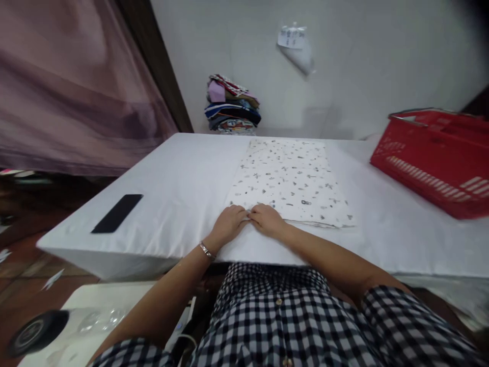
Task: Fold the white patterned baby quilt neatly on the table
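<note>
A white cloth with small dark printed motifs (286, 176) lies flat, folded in layers, on the white-covered table (191, 173). At its near left corner my left hand (229, 223) pinches the edge, fingers bent and pressed together. Right beside it, my right hand (266, 219) grips the same near edge, its fingertips almost touching those of the left. The bit of cloth between the fingers is mostly hidden. The cloth's near right edge, loose and layered, lies beyond my right forearm.
A red plastic basket (431, 163) stands at the table's right. A black flat object (117, 213) lies at the left. Folded fabrics (233, 104) are stacked at the far edge by the wall. A pinkish curtain (76, 92) hangs at the left.
</note>
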The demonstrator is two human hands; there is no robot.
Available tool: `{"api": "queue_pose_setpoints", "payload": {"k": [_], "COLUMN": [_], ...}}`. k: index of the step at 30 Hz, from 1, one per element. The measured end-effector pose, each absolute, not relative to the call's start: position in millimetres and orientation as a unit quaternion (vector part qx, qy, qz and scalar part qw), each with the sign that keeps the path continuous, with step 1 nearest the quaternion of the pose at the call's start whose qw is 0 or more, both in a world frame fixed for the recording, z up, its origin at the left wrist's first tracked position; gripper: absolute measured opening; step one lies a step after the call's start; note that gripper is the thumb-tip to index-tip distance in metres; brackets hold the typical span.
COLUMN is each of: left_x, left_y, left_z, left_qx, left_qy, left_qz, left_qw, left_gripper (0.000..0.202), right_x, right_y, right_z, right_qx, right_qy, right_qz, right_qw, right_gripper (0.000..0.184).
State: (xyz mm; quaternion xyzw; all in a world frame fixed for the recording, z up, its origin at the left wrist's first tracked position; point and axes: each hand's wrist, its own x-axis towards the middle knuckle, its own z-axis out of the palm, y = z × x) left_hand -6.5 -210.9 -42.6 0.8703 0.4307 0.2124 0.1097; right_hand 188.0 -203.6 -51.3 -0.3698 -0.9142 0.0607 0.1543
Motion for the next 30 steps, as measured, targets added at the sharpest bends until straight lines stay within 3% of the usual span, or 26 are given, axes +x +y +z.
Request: {"api": "queue_pose_setpoints", "payload": {"k": [6, 12, 22, 30], "left_x": [-4, -6, -6, -5], "left_y": [-201, -200, -201, -202], "left_z": [-52, -51, -51, -46], "left_qx": [0.875, 0.882, 0.887, 0.886], "left_qy": [0.41, 0.408, 0.409, 0.42], "left_qz": [0.239, 0.221, 0.209, 0.191], "left_qw": [0.098, 0.079, 0.049, 0.035], "left_gripper": [0.021, 0.024, 0.029, 0.033], "right_x": [274, 365, 352, 359], "right_y": [-221, -253, -246, -247], "right_z": [-53, -58, -56, -58], "right_qx": [-0.386, -0.498, -0.503, -0.501], "right_qy": [-0.896, -0.834, -0.83, -0.815], "right_qz": [0.077, 0.045, 0.02, 0.096], "right_qw": [0.204, 0.233, 0.24, 0.273], "right_gripper": [0.03, 0.03, 0.028, 0.024]}}
